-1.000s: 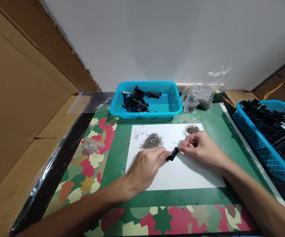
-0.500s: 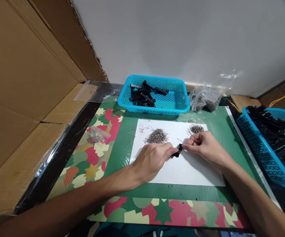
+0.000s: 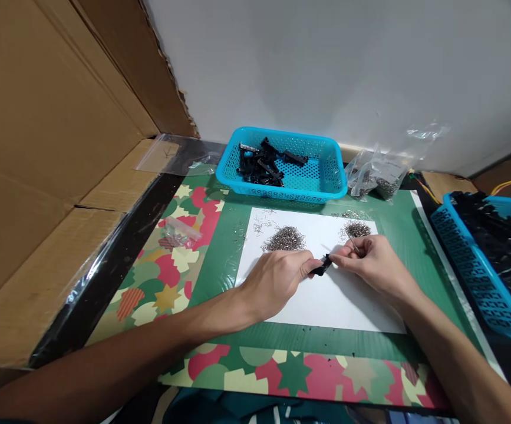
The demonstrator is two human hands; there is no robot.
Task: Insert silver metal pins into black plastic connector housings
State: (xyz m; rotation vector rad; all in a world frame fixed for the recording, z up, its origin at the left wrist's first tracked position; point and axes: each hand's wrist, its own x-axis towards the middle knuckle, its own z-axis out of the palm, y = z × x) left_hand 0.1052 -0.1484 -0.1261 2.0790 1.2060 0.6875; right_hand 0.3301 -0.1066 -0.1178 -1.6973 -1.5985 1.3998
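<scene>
Over the white paper (image 3: 290,297), my left hand (image 3: 277,280) is closed on one end of a small black plastic part (image 3: 323,266). My right hand (image 3: 372,262) has its thumb and index finger at the other end of that part. A thin metal tool, like tweezers (image 3: 352,242), sticks out from the curled fingers of my right hand. Beyond my left hand lies a heap of tiny bent metal pins (image 3: 285,238). A smaller heap of pins (image 3: 356,228) is just past my right hand. Whether a pin is between my right fingertips is too small to tell.
A blue basket (image 3: 282,191) with several black parts stands at the back. Clear bags of metal pieces (image 3: 383,182) lie beside it. Another blue basket (image 3: 471,280), full of black parts, is at the right. Cardboard (image 3: 25,176) walls the left side, and a small plastic bag (image 3: 182,229) lies on the mat.
The view has shifted slightly, so the scene sits a little further right. Both hands keep the same hold around the black part.
</scene>
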